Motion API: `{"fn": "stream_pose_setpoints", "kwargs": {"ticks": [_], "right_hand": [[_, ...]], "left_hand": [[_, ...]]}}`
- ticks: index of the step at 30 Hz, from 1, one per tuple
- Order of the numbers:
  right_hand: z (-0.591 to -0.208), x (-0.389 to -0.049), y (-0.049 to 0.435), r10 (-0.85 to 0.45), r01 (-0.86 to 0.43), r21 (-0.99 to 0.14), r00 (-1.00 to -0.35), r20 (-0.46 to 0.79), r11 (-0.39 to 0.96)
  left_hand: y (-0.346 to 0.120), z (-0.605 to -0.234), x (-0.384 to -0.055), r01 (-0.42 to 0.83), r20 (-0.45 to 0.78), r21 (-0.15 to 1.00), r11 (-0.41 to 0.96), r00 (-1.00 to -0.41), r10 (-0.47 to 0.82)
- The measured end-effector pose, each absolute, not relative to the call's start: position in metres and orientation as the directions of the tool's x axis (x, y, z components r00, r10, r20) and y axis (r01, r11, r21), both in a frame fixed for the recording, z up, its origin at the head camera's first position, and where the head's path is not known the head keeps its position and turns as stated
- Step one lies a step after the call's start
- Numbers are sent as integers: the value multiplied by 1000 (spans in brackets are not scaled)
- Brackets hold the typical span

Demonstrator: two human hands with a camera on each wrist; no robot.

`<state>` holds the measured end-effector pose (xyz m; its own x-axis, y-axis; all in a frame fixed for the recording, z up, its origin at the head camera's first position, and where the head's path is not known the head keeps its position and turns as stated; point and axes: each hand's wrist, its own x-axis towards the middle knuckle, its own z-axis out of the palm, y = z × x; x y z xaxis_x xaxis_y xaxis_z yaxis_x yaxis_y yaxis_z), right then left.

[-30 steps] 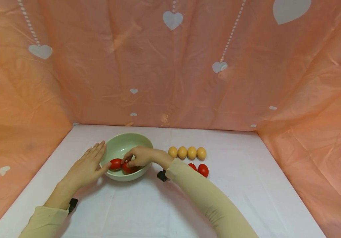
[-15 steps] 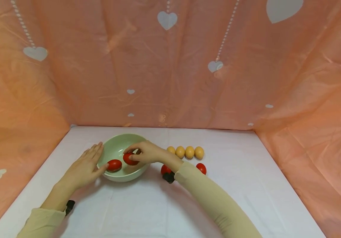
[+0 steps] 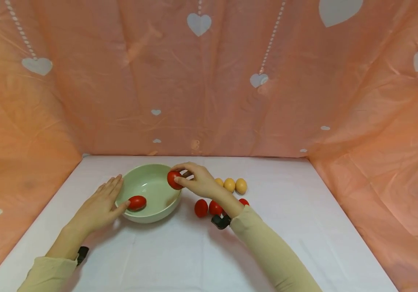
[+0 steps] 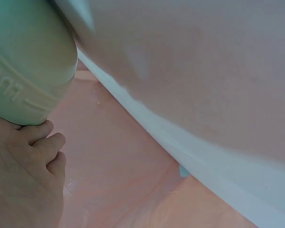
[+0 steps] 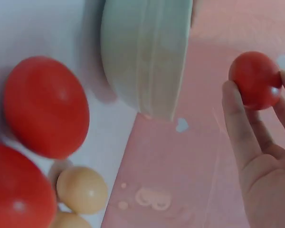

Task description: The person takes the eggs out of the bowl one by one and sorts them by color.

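My right hand (image 3: 203,181) pinches a red oval tomato (image 3: 174,180) between thumb and fingertips, above the right rim of the pale green bowl (image 3: 163,211). In the right wrist view the tomato (image 5: 254,80) is raised past the bowl's rim, clear of the table. My left hand (image 3: 99,207) rests against the bowl's left side, fingers straight and thumb over the rim. A second red tomato (image 3: 137,202) lies inside the bowl beside that thumb. The left wrist view shows the fingers (image 4: 50,145) against the bowl's outer wall (image 4: 33,61), which carries raised lettering.
Right of the bowl, red tomatoes (image 3: 201,208) stand in a row, partly hidden by my right wrist. Behind them is a row of yellow egg-shaped items (image 3: 241,186). A white cloth (image 3: 165,255) covers the table, and an orange curtain (image 3: 209,101) encloses it.
My right hand has lifted the tomato out of the bowl and moved it up and right to above the rim. My left hand has stayed at the bowl.
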<state>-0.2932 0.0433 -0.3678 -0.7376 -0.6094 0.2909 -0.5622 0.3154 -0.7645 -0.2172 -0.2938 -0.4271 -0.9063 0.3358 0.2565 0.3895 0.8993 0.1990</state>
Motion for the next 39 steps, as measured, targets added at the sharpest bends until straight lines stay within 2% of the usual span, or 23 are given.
{"fn": "stream_pose_setpoints", "kwargs": {"ticks": [7, 12, 17, 30, 39], "right_hand": [[-365, -286, 75, -467, -485, -810, -829, 307, 330], [-364, -284, 101, -376, -453, -829, -868, 325, 328], [-367, -283, 130, -302, -436, -841, -888, 345, 321], [-395, -274, 201, -165, -329, -872, -943, 288, 363], [-411, -272, 237, -120, -246, -829, -969, 216, 502]], "left_hand": [[-295, -426, -216, 379, 237, 209, 902, -914, 329], [-295, -425, -216, 376, 231, 206, 904, -916, 328], [-295, -424, -217, 387, 242, 205, 899, -910, 337], [-295, -426, -215, 399, 264, 207, 893, -902, 342], [-293, -428, -217, 407, 284, 194, 892, -894, 346]]}}
